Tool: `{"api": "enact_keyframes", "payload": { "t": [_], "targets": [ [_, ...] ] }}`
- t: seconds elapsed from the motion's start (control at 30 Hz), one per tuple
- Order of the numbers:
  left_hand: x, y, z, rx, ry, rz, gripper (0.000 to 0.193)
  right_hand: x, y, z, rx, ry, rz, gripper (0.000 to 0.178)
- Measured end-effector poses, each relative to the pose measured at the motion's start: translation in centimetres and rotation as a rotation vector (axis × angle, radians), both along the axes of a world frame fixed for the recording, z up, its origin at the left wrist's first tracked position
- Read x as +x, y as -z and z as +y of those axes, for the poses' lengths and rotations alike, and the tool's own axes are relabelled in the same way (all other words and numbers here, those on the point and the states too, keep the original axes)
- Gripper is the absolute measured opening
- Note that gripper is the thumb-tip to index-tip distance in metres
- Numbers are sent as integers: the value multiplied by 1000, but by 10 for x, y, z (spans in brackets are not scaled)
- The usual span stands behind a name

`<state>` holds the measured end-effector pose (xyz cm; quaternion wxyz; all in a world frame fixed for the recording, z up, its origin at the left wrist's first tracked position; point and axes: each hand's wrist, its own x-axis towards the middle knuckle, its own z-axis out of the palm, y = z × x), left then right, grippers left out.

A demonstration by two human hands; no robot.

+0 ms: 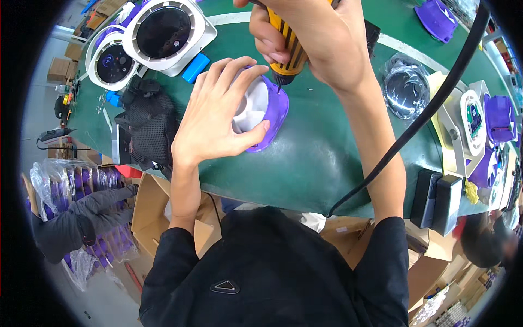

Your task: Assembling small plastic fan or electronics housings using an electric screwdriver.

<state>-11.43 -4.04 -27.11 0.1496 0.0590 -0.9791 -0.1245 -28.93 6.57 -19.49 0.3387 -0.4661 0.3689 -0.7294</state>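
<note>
Well, purple housing (278,113): I found it on the green tabletop (321,152), just left of centre in my view, its smooth, plastic-looking rim flaring around a pale insert (251,102) with rounded hollows.
Left hand (218,109): I saw it spread over the housing and gripping it, fingers across the far side, thumb along the near part; I judged the hold a steadying one, which left the right side of the rim bare.
Right hand (322,32): it was curled firmly around the electric screwdriver (287,46), a ribbed yellow-and-black cylinder.
Bit (280,88): it pointed down at the purple rim, the driver kept near upright probably to meet it squarely; from my end I could not confirm contact.
Black cable (414,131): thick and rubbery, it arched across the right forearm; I could not tell where it led.
Left of the work: a blue block (196,67), a limp black mesh bag (147,125) and two white devices (205,39) with glossy dark discs lay apart from the hands.
Right of the work: I noted a black ring (404,90) in crinkled clear plastic, and a white frame (455,133) carrying a green circuit board (475,119).
</note>
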Motion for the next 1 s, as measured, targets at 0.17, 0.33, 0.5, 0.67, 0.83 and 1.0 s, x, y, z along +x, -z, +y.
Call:
{"api": "enact_keyframes", "payload": {
  "t": [0.17,0.33,0.5,0.67,0.83,1.0],
  "targets": [
    [-1,1,0,-2,-2,0,73,1,1,-1,-10,-4,6,25],
    [0,0,1,0,-5,1,73,2,2,0,4,13,28,29],
    [-1,0,1,10,-9,-16,73,2,1,-1,1,3,20,29],
    [-2,0,0,6,-1,-9,73,1,0,-1,30,-1,19,28],
    [0,1,1,-21,3,18,74,4,5,-2,10,-22,53,29],
    [1,5,-1,-18,0,18,74,3,4,0,26,-63,44,31]
  ]
}}
